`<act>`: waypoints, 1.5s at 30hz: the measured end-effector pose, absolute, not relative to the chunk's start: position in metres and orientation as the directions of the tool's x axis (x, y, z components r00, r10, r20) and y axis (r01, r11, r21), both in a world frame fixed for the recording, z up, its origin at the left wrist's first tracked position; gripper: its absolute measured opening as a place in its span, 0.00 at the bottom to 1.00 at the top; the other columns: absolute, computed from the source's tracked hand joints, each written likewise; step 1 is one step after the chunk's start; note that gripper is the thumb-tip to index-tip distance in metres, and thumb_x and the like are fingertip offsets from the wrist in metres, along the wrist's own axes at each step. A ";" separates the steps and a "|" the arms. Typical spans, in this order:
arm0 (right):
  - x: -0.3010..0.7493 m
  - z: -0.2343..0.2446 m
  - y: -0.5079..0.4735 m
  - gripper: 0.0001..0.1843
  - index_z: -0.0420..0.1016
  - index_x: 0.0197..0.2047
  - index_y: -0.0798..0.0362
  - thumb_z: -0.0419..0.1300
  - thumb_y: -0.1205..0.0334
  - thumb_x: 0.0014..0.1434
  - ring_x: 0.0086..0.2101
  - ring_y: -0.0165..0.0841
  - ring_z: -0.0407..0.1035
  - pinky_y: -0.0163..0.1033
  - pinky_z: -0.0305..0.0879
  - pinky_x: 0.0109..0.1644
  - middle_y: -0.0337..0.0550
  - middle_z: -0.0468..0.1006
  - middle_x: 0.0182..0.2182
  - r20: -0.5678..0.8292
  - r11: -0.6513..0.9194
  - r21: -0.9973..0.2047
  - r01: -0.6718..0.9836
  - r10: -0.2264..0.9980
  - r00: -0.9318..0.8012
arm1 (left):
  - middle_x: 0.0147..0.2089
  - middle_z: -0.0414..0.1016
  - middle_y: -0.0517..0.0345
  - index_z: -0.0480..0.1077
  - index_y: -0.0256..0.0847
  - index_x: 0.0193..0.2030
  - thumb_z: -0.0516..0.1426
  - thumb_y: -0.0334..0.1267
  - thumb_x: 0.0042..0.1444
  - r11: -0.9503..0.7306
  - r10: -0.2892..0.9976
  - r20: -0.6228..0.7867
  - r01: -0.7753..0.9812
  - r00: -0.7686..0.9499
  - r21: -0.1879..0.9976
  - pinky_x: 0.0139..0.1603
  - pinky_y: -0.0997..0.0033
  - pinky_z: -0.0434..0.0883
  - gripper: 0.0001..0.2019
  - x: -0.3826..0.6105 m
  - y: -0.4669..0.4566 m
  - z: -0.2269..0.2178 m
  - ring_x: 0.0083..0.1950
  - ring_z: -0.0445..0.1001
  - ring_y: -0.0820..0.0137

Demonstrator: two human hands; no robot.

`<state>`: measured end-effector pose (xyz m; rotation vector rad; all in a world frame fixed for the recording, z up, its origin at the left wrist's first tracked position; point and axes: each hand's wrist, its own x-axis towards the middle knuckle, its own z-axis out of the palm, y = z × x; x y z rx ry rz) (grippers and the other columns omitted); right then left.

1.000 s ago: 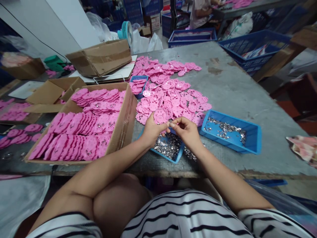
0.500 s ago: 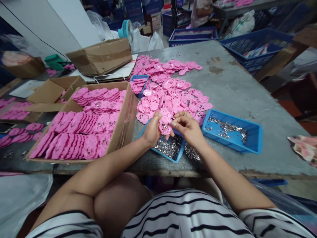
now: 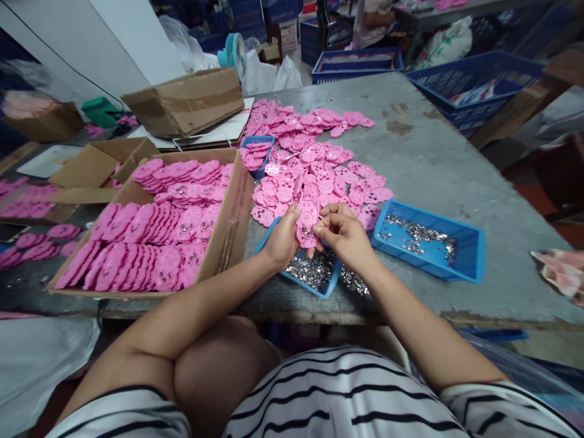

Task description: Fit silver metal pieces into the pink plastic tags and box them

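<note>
- Pink plastic piece (image 3: 307, 216) with small shiny bits on its lower half is up in the air, close to the near edge of the worktop (image 3: 456, 152) and right around the middle of it.
- Left hand (image 3: 283, 240) has a proper grip on it, thumb along the side and fingertips poking out underneath.
- Right hand (image 3: 345, 234) has its fingers curled in and pinched up against the piece's lower right side. Can't tell if there's a metal bit between those fingertips, too small to see.
- Just under the hands, by the near edge, sits a blue tray (image 3: 336, 281) loaded with tiny silvery parts (image 3: 312, 274). More loose silvery parts (image 3: 353, 281) lie on the worktop just to its right.
- Second blue tray (image 3: 474, 258) is further along toward the right edge, silvery parts scattered across its bottom.
- Big messy heap of pink pieces (image 3: 323, 173) spreads from behind the hands toward the far edge, with a small blue bin (image 3: 259, 174) of them on its left.
- Left of the hands, along the near edge, an open cardboard box (image 3: 235, 213) holds neat rows of pink pieces.
- Crumpled patterned cloth (image 3: 559, 274) lies by the near right corner.
</note>
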<state>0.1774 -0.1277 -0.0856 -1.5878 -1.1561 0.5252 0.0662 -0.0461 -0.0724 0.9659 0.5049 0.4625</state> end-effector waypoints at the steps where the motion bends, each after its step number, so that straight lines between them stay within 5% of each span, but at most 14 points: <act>1: 0.177 -0.085 -0.128 0.10 0.71 0.24 0.53 0.62 0.63 0.57 0.39 0.36 0.69 0.49 0.70 0.46 0.47 0.69 0.41 0.202 0.007 -0.914 0.405 0.874 0.442 | 0.31 0.75 0.56 0.63 0.36 0.52 0.49 0.46 0.61 0.498 0.582 -0.200 -0.151 0.789 0.854 0.22 0.75 0.70 0.18 0.066 -0.047 -0.072 0.29 0.76 0.68; 9: 0.174 -0.095 -0.125 0.07 0.68 0.27 0.51 0.63 0.64 0.52 0.39 0.35 0.69 0.44 0.69 0.42 0.45 0.70 0.41 0.292 0.079 -0.912 0.403 0.814 0.501 | 0.33 0.76 0.55 0.61 0.36 0.54 0.45 0.38 0.62 0.527 0.609 -0.213 -0.189 0.764 0.829 0.23 0.75 0.71 0.16 0.067 -0.049 -0.068 0.30 0.77 0.69; 13: 0.173 -0.104 -0.123 0.11 0.66 0.34 0.49 0.63 0.54 0.53 0.23 0.28 0.63 0.37 0.62 0.27 0.36 0.70 0.30 0.129 0.126 -0.991 0.039 0.863 0.488 | 0.32 0.76 0.55 0.61 0.37 0.51 0.48 0.40 0.58 0.503 0.583 -0.193 -0.164 0.789 0.849 0.22 0.75 0.70 0.15 0.066 -0.049 -0.067 0.29 0.77 0.68; 16: 0.173 -0.110 -0.124 0.14 0.68 0.35 0.50 0.63 0.50 0.53 0.20 0.27 0.61 0.35 0.59 0.25 0.32 0.68 0.23 0.052 0.133 -0.984 -0.116 0.848 0.527 | 0.32 0.75 0.57 0.59 0.39 0.50 0.53 0.39 0.51 0.442 0.583 -0.166 -0.139 0.796 0.886 0.19 0.75 0.67 0.18 0.064 -0.048 -0.068 0.27 0.77 0.68; 24: 0.185 -0.129 -0.147 0.12 0.72 0.33 0.50 0.59 0.50 0.57 0.27 0.32 0.67 0.39 0.64 0.32 0.39 0.76 0.27 0.254 0.048 -0.934 0.354 0.788 0.562 | 0.32 0.75 0.60 0.57 0.40 0.45 0.57 0.29 0.41 0.317 0.664 -0.179 -0.057 0.725 0.947 0.21 0.76 0.67 0.22 0.071 -0.052 -0.075 0.23 0.72 0.73; 31: 0.197 -0.167 -0.149 0.12 0.73 0.36 0.49 0.52 0.55 0.64 0.37 0.42 0.74 0.45 0.68 0.38 0.46 0.79 0.31 0.616 0.194 -0.498 0.845 0.766 0.186 | 0.34 0.66 0.64 0.63 0.38 0.42 0.61 0.23 0.43 0.420 0.719 -0.219 -0.161 0.660 0.893 0.28 0.79 0.69 0.19 0.088 -0.055 -0.058 0.27 0.69 0.81; 37: 0.198 -0.164 -0.146 0.13 0.70 0.34 0.51 0.50 0.57 0.67 0.28 0.35 0.72 0.39 0.64 0.30 0.43 0.78 0.27 0.685 0.288 -0.316 0.904 0.728 0.008 | 0.34 0.66 0.64 0.54 0.41 0.61 0.58 0.22 0.51 0.400 0.719 -0.182 -0.185 0.671 0.897 0.20 0.79 0.64 0.32 0.070 -0.038 -0.004 0.22 0.72 0.78; 42: 0.201 -0.160 -0.144 0.15 0.69 0.33 0.50 0.49 0.55 0.68 0.26 0.35 0.72 0.39 0.65 0.29 0.42 0.78 0.26 0.702 0.320 -0.261 0.911 0.711 -0.049 | 0.32 0.69 0.64 0.57 0.41 0.55 0.64 0.22 0.45 0.171 0.829 -0.084 -0.107 0.553 0.979 0.19 0.80 0.55 0.32 0.033 0.017 0.017 0.21 0.67 0.81; 45: 0.202 -0.163 -0.143 0.14 0.70 0.33 0.50 0.49 0.55 0.68 0.27 0.37 0.73 0.40 0.66 0.30 0.43 0.78 0.27 0.702 0.323 -0.261 0.910 0.711 -0.051 | 0.32 0.67 0.65 0.56 0.41 0.54 0.65 0.21 0.41 0.069 0.944 -0.106 0.127 0.312 0.989 0.19 0.78 0.55 0.35 -0.002 0.046 0.014 0.19 0.63 0.81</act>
